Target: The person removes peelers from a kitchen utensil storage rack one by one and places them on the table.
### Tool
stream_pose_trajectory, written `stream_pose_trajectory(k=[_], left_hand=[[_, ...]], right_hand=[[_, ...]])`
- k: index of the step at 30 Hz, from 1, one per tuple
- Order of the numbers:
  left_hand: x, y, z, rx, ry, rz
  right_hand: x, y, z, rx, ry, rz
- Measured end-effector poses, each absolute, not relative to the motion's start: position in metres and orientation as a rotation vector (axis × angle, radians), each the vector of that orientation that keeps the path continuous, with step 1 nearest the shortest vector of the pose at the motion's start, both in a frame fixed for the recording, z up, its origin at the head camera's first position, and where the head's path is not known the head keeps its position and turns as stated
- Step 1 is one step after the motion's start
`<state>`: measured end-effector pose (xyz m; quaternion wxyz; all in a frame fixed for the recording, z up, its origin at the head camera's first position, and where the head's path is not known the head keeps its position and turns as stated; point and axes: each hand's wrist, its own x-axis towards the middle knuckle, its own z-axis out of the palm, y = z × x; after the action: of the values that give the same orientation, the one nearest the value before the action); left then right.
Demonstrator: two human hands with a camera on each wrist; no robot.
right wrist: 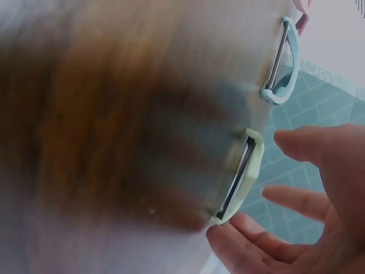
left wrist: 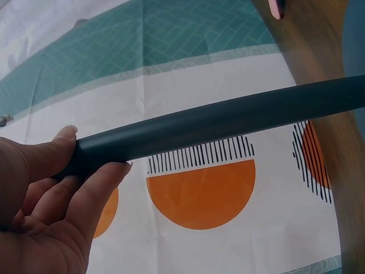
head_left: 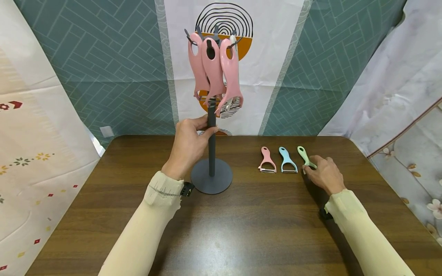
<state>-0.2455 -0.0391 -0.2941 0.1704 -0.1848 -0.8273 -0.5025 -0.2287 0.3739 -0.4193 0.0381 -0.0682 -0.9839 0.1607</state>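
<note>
My left hand point(head_left: 190, 140) grips the dark upright post point(head_left: 211, 153) of a hanging stand, thumb on one side and fingers on the other. Several pink peelers point(head_left: 215, 71) hang from the hooks at its top, partly covering a pale one behind. On the table to the right lie a pink peeler point(head_left: 266, 154), a light blue peeler point(head_left: 285, 154) and a light green peeler point(head_left: 303, 154) in a row. At the green one is my right hand point(head_left: 324, 174). The right wrist view shows its thumb apart from the peeler and other fingertips right at one end of the blade frame.
The stand's round dark base point(head_left: 221, 186) rests on the brown wooden table point(head_left: 255, 222). A patterned cloth point(head_left: 117, 73) hangs behind the table's back edge. Pale floral cloth point(head_left: 414, 153) hangs along the right side, and another patterned cloth point(head_left: 41, 153) along the left.
</note>
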Motion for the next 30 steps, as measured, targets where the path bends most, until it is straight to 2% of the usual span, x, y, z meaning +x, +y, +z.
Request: stream_pose_trajectory(k=[30], left_hand=[[-0.246, -0.04, -0.295, -0.535, -2.34, -1.413]], right_hand=[[-0.226, 0.364, -0.415, -0.313, -2.756, 0.534]])
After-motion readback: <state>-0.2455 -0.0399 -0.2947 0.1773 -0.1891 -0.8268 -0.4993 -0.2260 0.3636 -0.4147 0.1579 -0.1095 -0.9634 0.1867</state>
